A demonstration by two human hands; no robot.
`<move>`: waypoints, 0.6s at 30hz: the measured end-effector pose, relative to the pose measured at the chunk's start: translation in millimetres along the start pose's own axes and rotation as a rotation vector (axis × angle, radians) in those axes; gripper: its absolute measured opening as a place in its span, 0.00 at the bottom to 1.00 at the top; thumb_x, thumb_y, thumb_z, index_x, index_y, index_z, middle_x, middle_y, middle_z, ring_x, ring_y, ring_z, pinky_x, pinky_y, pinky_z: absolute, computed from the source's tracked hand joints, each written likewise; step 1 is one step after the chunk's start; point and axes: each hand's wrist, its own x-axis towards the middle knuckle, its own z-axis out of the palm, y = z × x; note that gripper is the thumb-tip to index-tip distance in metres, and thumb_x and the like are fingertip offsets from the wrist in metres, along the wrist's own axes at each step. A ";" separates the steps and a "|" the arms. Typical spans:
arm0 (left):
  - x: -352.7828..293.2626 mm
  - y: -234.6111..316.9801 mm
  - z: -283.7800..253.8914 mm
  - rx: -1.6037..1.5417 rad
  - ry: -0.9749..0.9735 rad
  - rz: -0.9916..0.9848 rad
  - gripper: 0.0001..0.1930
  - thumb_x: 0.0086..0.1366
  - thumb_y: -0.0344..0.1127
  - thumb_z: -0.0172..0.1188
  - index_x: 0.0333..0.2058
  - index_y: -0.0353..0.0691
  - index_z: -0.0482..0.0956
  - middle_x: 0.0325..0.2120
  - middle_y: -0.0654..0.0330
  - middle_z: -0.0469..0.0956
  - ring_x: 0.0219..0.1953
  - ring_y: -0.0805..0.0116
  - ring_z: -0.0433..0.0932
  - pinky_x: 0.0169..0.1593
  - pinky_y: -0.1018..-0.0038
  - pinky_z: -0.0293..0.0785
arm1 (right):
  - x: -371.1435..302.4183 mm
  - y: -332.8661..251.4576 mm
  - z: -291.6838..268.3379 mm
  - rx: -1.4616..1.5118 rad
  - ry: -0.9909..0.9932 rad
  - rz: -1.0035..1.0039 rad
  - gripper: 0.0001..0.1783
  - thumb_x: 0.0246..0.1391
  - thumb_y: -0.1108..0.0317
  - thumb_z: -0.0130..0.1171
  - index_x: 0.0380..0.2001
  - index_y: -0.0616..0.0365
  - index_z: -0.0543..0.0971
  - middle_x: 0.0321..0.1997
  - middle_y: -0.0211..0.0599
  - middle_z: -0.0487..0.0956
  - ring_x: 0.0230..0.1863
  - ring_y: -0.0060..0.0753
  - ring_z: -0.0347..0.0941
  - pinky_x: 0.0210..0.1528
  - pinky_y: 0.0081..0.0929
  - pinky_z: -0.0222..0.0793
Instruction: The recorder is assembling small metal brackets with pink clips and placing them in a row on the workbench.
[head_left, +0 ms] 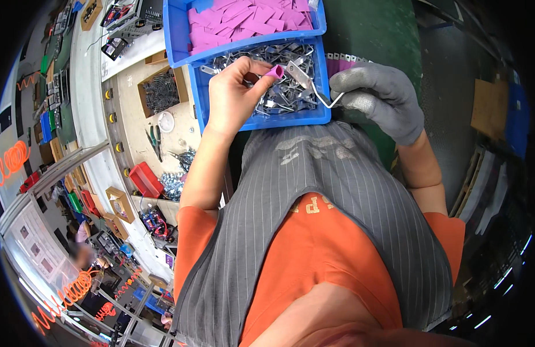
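Note:
Between the thumb and fingers of my bare left hand (235,95) is a short pink sleeve (275,72), its round open end facing right. My right hand (386,98), in a grey glove, pinches a bent metal strip (299,75) by one end. The strip's flat end with a hole points at the sleeve, close to its mouth; whether they touch I cannot tell. Both hands are over a blue bin (256,121) of loose metal strips (279,98). Behind it, a second blue bin (176,34) holds a pile of flat pink sleeves (244,23).
Beyond my right hand, a row of metal strips with pink sleeves (342,61) is partly hidden. On the bench to the left are pliers (155,141), a red bin (146,179) and a cardboard box of dark parts (161,92). Orange coiled hoses (76,289) hang further left.

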 end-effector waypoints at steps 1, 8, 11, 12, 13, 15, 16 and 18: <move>-0.4 3.4 0.2 0.062 -0.013 0.020 0.06 0.54 0.24 0.65 0.31 0.33 0.78 0.30 0.61 0.80 0.29 0.81 0.74 0.34 0.84 0.72 | 0.5 -1.2 -2.6 -0.048 -0.041 -0.024 0.12 0.49 0.80 0.54 0.40 0.67 0.77 0.37 0.40 0.79 0.38 0.26 0.76 0.41 0.22 0.71; -0.3 17.2 0.5 0.331 -0.174 0.371 0.12 0.49 0.29 0.67 0.34 0.42 0.78 0.30 0.61 0.78 0.30 0.68 0.77 0.31 0.76 0.75 | -0.8 6.2 -5.1 -0.027 -0.151 0.053 0.14 0.51 0.79 0.54 0.42 0.65 0.77 0.39 0.38 0.80 0.40 0.27 0.76 0.43 0.22 0.72; 1.4 10.1 0.8 0.397 -0.282 0.537 0.13 0.47 0.30 0.66 0.35 0.42 0.78 0.31 0.61 0.77 0.34 0.61 0.76 0.36 0.70 0.75 | -1.6 16.0 -7.9 0.209 -0.139 0.276 0.16 0.53 0.76 0.53 0.46 0.66 0.74 0.41 0.36 0.78 0.42 0.24 0.74 0.46 0.22 0.70; 1.1 7.4 1.8 0.444 -0.334 0.589 0.13 0.47 0.30 0.66 0.35 0.42 0.78 0.30 0.61 0.77 0.35 0.60 0.76 0.38 0.69 0.75 | 1.0 20.6 -9.2 0.194 -0.155 0.292 0.17 0.54 0.75 0.53 0.47 0.66 0.73 0.41 0.35 0.77 0.43 0.22 0.73 0.47 0.22 0.69; 0.6 1.3 4.2 0.440 -0.385 0.583 0.13 0.47 0.30 0.66 0.34 0.42 0.79 0.30 0.60 0.77 0.34 0.59 0.76 0.37 0.69 0.75 | -0.3 32.3 -6.7 0.175 -0.107 0.242 0.16 0.54 0.73 0.54 0.46 0.66 0.74 0.39 0.36 0.77 0.43 0.23 0.73 0.46 0.23 0.69; -4.0 0.0 7.1 0.396 -0.428 0.539 0.12 0.48 0.31 0.66 0.34 0.42 0.79 0.30 0.60 0.77 0.34 0.59 0.77 0.37 0.69 0.75 | 1.0 36.1 -8.9 0.057 -0.116 0.156 0.14 0.52 0.72 0.55 0.42 0.66 0.76 0.36 0.36 0.76 0.39 0.25 0.72 0.43 0.23 0.68; -6.0 -0.7 8.1 0.355 -0.464 0.491 0.12 0.48 0.31 0.66 0.34 0.42 0.79 0.30 0.60 0.77 0.34 0.59 0.77 0.37 0.69 0.75 | 1.4 38.1 -9.9 -0.061 -0.131 0.069 0.13 0.51 0.70 0.56 0.39 0.65 0.77 0.34 0.36 0.75 0.36 0.26 0.72 0.39 0.24 0.66; -6.2 -1.0 8.7 0.310 -0.467 0.422 0.12 0.48 0.31 0.67 0.35 0.43 0.80 0.30 0.59 0.77 0.33 0.60 0.77 0.36 0.71 0.76 | -1.0 40.1 -19.5 -0.085 -0.196 0.065 0.13 0.52 0.70 0.56 0.40 0.66 0.77 0.34 0.37 0.75 0.37 0.28 0.73 0.41 0.24 0.68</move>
